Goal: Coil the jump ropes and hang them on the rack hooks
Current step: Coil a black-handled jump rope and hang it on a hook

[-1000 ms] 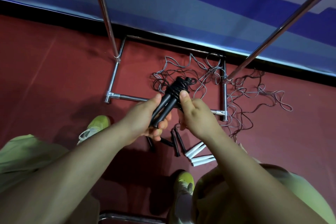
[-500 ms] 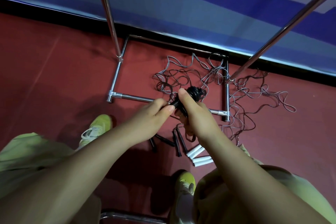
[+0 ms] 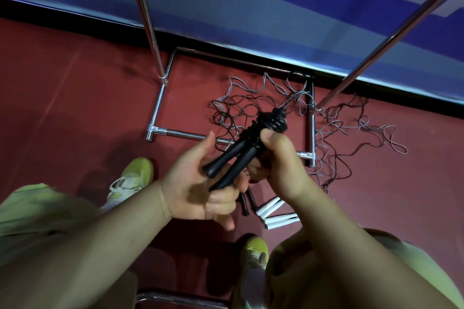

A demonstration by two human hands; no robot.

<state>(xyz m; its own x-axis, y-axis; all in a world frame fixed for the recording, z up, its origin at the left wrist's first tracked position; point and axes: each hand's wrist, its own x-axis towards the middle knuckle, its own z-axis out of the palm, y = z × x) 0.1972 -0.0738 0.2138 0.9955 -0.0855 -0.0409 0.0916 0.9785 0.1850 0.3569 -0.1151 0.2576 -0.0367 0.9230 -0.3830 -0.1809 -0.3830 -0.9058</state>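
Two hands meet over our knees, both on one black jump rope (image 3: 253,143). We note our left hand (image 3: 200,188) palm-up, fingers loosely curled beneath the pair of black handles, thumb raised beside them; the handles lie across the fingers. Our right hand (image 3: 278,165) is closed round the upper part of the handles, thumb pressed just under the tight wound coil of black cord at the top. Below the hands, on the red floor (image 3: 75,108), we see white handles (image 3: 273,213) lying near thin black handles (image 3: 244,204), between our two yellow-green shoes (image 3: 135,178). Farther out, a loose tangle of grey and dark ropes (image 3: 334,123) sprawls over the chrome rack base (image 3: 160,98). Two rack uprights rise from the base toward us. Beyond it stands a blue wall panel (image 3: 251,7).
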